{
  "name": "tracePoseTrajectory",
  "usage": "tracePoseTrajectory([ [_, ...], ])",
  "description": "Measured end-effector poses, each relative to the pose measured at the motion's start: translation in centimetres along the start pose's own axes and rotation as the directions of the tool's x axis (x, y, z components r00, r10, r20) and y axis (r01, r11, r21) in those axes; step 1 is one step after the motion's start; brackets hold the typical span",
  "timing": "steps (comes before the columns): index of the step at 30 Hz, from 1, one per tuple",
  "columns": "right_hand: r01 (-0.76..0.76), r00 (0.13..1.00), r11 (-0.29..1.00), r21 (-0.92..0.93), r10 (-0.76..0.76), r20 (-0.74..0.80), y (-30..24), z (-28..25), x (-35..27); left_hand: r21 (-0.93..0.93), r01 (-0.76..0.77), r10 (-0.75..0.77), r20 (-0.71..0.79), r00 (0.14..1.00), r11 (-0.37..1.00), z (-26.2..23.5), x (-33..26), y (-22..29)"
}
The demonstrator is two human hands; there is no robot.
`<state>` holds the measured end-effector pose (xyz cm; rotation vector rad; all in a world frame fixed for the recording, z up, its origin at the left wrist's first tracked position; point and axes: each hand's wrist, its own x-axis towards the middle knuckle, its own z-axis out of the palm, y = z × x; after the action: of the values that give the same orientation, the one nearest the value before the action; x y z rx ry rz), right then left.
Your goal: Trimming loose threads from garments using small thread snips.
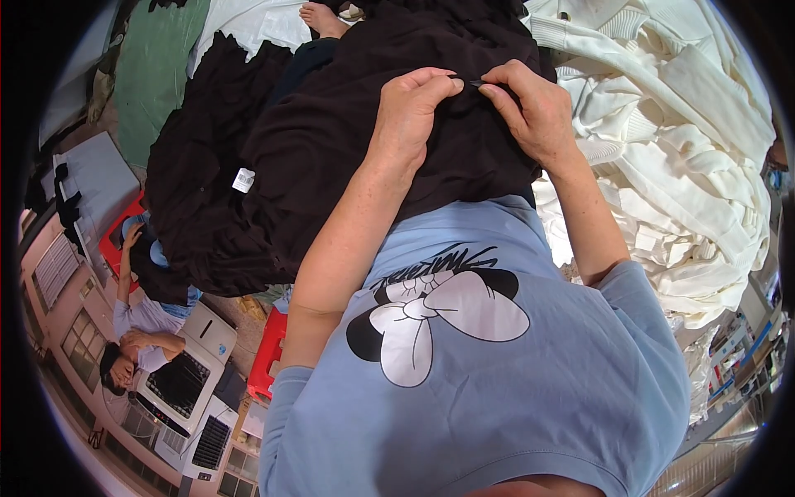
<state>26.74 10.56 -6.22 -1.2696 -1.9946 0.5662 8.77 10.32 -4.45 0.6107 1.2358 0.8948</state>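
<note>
Black garment (348, 157) is pinched by left hand (410, 112) and right hand (534, 112), fingertips clamped together on small fold (white garment pile (662, 149) just beside).

garment workshop | heaped cream knitwear (687, 141) | black garment pile (215, 166) | co-worker (141, 331)

Head-worn fisheye view, steeply downward, close over chest and forearms

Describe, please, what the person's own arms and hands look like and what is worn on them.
Both forearms are bare, and the left hand and right hand wear no gloves; no rings, watch or bracelet show. The short sleeves of a light blue T-shirt, printed with a black and white bow, end at the upper arms.
</note>
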Motion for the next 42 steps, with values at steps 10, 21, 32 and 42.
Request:
tracePoseTrajectory([
  [10, 0.086, 0.993, 0.996, 0.006, -0.085, -0.079, 0.6, 0.7, -0.3, 0.007, -0.001, 0.001, 0.002, 1.0, 1.0, 0.0, 0.0, 0.0],
  [21, -0.126, 0.992, 0.973, 0.193, 0.127, 0.009, 0.2, 0.6, -0.5, 0.005, 0.01, -0.01, -0.001, 1.0, 1.0, -0.1, 0.1, -0.1],
  [32, -0.501, 0.801, 0.581, 0.642, 0.592, 0.089, 2.5, 0.5, -1.6, -0.328, -0.085, 0.079, -0.03, 0.996, 0.941, -1.9, -0.6, 0.1],
  [42, -0.668, 0.624, 0.339, 0.663, 0.74, 0.25, 2.9, -0.8, -5.0, 0.797, -0.574, 0.427, 0.459, 0.779, 0.188, 1.1, -6.2, -1.2],
])
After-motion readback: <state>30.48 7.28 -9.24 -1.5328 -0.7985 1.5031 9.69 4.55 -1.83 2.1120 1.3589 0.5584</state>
